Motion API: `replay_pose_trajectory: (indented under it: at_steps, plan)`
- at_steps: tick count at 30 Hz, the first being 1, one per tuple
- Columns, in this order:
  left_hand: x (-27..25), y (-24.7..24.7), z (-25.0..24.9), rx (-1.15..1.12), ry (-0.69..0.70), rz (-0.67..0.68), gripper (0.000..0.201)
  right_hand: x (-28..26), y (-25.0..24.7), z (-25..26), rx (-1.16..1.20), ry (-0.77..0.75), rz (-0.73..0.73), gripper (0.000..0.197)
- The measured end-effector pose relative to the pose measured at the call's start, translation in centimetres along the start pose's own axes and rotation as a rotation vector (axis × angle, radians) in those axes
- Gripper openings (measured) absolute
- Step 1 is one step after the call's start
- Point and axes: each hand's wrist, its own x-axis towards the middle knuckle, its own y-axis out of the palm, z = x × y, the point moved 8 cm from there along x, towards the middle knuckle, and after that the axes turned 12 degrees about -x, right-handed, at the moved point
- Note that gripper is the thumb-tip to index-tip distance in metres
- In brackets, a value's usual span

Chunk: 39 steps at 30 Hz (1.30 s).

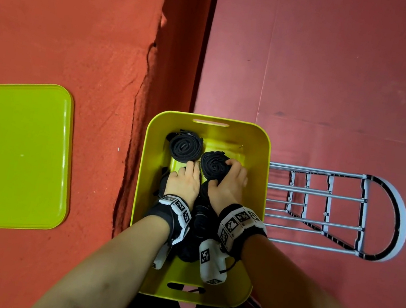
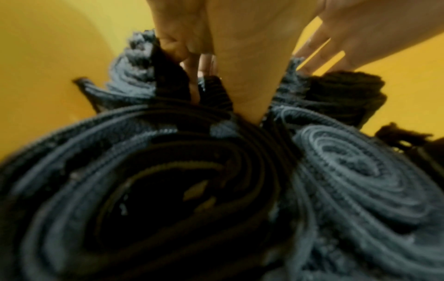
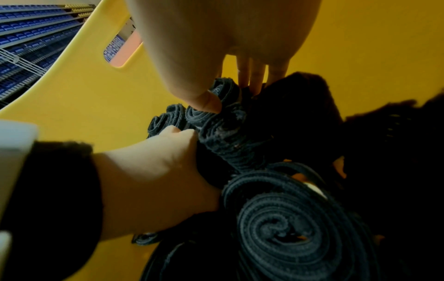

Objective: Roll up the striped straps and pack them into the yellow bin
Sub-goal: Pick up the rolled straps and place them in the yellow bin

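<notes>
The yellow bin (image 1: 153,145) stands on the floor in front of me, and both hands reach inside it. Several rolled black-and-grey striped straps lie in it. One roll (image 1: 185,146) lies free at the far left. My right hand (image 1: 223,173) grips the roll beside it (image 1: 212,163), thumb on the near side and fingers over the far edge. My left hand (image 1: 189,169) reaches down between the rolls; in the left wrist view its fingers (image 2: 192,62) curl against a roll (image 2: 141,76). More rolls (image 1: 198,221) sit under my wrists, partly hidden.
A yellow-green lid (image 1: 22,154) lies flat on the red carpet to the left. A grey wire rack (image 1: 335,212) lies on the floor just right of the bin. A carpet seam (image 1: 138,115) runs along the bin's left side.
</notes>
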Motion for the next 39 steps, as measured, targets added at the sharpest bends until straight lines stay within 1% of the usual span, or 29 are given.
replay_pose_trajectory:
  at_steps: [1, 3, 5, 6, 9, 10, 12, 14, 16, 18, 20, 23, 27, 31, 35, 37, 39]
  plan:
    - [-0.1, 0.0, 0.2, 0.028, 0.0, 0.035, 0.048, 0.0, 0.0, 0.1, 0.008, -0.003, -0.004, 0.052]
    - [-0.3, 0.4, 0.3, 0.011, 0.014, 0.066, 0.055, 0.1, 0.0, 0.2, 0.03, -0.007, -0.012, 0.051]
    - [-0.3, -0.2, 0.2, -0.02, 0.042, 0.043, 0.057, 0.1, 0.1, 0.2, 0.041, -0.002, -0.018, 0.051]
    - [-0.3, -0.3, 0.3, -0.031, 0.041, 0.054, 0.056, 0.2, 0.1, 0.2, 0.041, 0.0, -0.019, 0.05]
    - [-0.4, 0.0, 0.6, -0.088, 0.047, 0.159, 0.06, 0.2, 0.1, 0.0, 0.038, 0.008, -0.014, 0.05]
    - [-0.4, -0.1, 0.7, -0.105, 0.048, 0.177, 0.057, 0.2, 0.1, 0.0, 0.036, 0.01, -0.014, 0.05]
    - [-0.6, -1.0, 0.9, -0.109, 0.031, 0.165, 0.047, 0.2, 0.1, 0.0, 0.034, 0.009, -0.014, 0.05]
    - [-1.0, -1.6, 0.9, -0.091, 0.036, 0.129, 0.053, 0.1, 0.2, -0.1, 0.031, 0.011, -0.006, 0.05]
    - [-1.4, -1.7, 1.1, -0.066, 0.02, 0.137, 0.054, 0.1, 0.2, -0.1, 0.038, 0.014, -0.005, 0.049]
    - [-1.7, -1.9, 1.4, -0.09, -0.008, 0.143, 0.052, 0.0, 0.2, -0.1, 0.045, 0.01, -0.015, 0.049]
    - [-1.9, -2.3, 1.5, -0.123, -0.031, 0.135, 0.059, 0.0, 0.1, -0.1, 0.049, 0.006, -0.021, 0.049]
    - [-2.3, -3.0, 1.3, -0.104, -0.032, 0.071, 0.06, 0.3, 0.0, -0.1, 0.042, 0.01, -0.037, 0.048]
    - [-2.8, -2.9, 0.7, -0.037, 0.014, -0.023, 0.065, 0.7, -0.1, -0.1, 0.088, 0.015, -0.037, 0.047]
    - [-3.2, -2.0, 0.8, -0.151, -0.022, 0.041, 0.064, 1.1, 0.6, 0.0, 0.083, 0.014, 0.05, 0.062]
    - [-3.0, -1.6, 1.5, -0.314, -0.09, 0.048, 0.062, 1.4, 0.9, -0.1, 0.051, 0.01, 0.089, 0.075]
    - [-2.9, -1.3, 1.4, -0.327, -0.086, 0.057, 0.062, 1.6, 1.0, -0.2, 0.024, 0.007, 0.096, 0.077]
    - [-2.7, -0.9, 0.9, -0.296, -0.058, 0.065, 0.062, 1.6, 1.1, -0.1, -0.021, -0.015, 0.109, 0.075]
